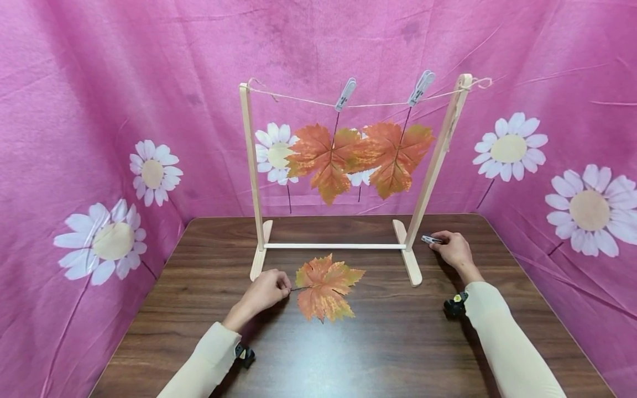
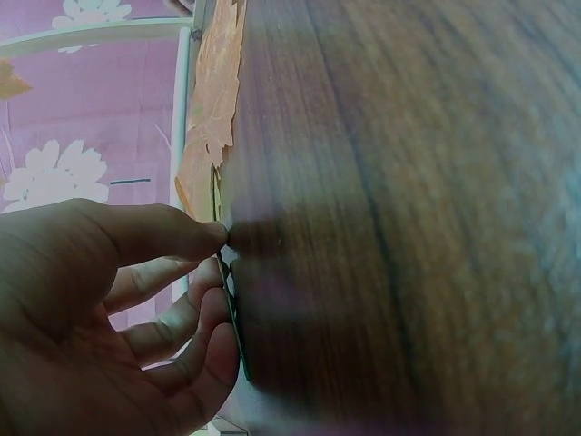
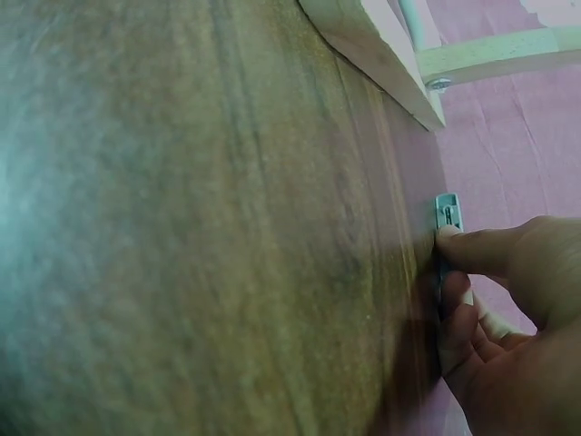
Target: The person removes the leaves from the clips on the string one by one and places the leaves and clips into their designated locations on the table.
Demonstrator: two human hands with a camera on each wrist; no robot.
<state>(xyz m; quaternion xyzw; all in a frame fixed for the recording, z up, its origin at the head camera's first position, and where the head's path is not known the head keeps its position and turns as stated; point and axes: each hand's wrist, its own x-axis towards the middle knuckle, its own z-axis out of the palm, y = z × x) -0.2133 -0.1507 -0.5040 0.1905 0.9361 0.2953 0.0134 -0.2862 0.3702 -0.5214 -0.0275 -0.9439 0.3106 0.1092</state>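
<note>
Low over the table, my left hand [image 1: 266, 288] pinches the dark stem of an orange-green artificial maple leaf [image 1: 325, 290]. The left wrist view shows that stem [image 2: 235, 313] running past the thumb and fingers, with the leaf beyond. To the right of the wooden stand [image 1: 433, 177], my right hand [image 1: 454, 249] holds a grey clothespin [image 1: 431, 239] between thumb and fingers. In the right wrist view the clothespin's tip [image 3: 448, 209] sticks out past the thumb. Two similar leaves, a left one [image 1: 328, 157] and a right one [image 1: 398, 155], hang by their stems from clothespins on a string.
The string [image 1: 378, 104] is tied between the stand's two posts. A white crossbar [image 1: 333, 246] joins its wooden feet, the right foot [image 1: 408, 254] standing near my right hand. A pink cloth with daisies [image 1: 318, 44] surrounds the brown wooden table [image 1: 378, 342].
</note>
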